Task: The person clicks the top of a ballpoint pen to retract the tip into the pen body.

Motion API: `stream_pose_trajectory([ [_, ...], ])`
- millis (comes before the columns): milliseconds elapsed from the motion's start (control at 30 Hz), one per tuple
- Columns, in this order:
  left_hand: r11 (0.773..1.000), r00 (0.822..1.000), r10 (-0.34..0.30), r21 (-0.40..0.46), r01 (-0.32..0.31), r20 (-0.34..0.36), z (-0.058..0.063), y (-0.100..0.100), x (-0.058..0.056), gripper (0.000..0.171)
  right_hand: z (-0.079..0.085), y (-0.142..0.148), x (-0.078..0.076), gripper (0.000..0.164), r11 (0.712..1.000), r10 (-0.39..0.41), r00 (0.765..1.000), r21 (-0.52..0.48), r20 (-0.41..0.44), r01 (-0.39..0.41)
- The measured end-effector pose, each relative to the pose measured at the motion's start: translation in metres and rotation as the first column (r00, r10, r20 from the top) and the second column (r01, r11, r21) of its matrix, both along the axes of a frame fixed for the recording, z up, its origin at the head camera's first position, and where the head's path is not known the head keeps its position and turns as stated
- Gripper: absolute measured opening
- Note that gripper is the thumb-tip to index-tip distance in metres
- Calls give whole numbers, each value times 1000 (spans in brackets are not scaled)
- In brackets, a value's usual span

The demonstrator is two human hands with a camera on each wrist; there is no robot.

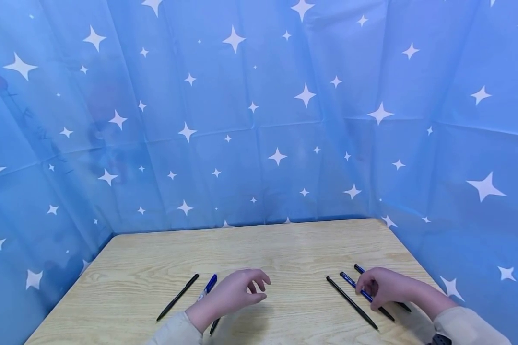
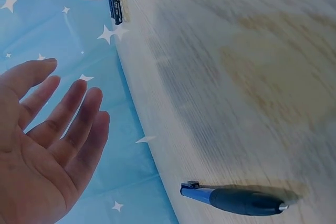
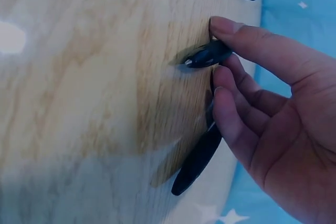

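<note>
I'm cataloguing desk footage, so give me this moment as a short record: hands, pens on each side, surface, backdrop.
Left hand: holds nothing, fingers relaxed, above the table
Right hand: thumb and fingers curled around the middle pen
Pens, person's left: black pen, blue-and-white pen partly hidden by the hand, dark pen tip below the wrist
Pens, person's right: three, slanting alike; slim black pen, middle pen, outer pen
Surface: light wood-grain table
Backdrop: blue curtain with white stars
</note>
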State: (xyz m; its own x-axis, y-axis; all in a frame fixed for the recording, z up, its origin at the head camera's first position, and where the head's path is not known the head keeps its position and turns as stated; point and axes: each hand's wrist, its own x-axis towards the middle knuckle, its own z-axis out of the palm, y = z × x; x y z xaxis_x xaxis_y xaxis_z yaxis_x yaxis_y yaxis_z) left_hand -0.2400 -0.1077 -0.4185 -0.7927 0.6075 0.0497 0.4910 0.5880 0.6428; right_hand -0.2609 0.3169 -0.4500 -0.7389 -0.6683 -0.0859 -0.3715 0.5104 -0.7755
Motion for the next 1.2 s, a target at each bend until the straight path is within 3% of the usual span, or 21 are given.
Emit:
stream_pose_trajectory([
  [400,1000,1000,-24,13,24,6,3,3,-1,21,8,-4,3,37,998,-60,996,35,72,58],
  [667,1000,999,-26,15,27,-31,10,7,-3,22,22,-3,-2,41,997,-77,995,2,64,77],
  [900,999,998,-5,36,7,-63,22,9,-8,23,42,-22,-1,36,997,-72,997,-27,37,73],
  [1200,998,996,9,59,-4,-90,30,20,-15,27,46,-50,-1,35,998,-35,999,-55,-5,34],
])
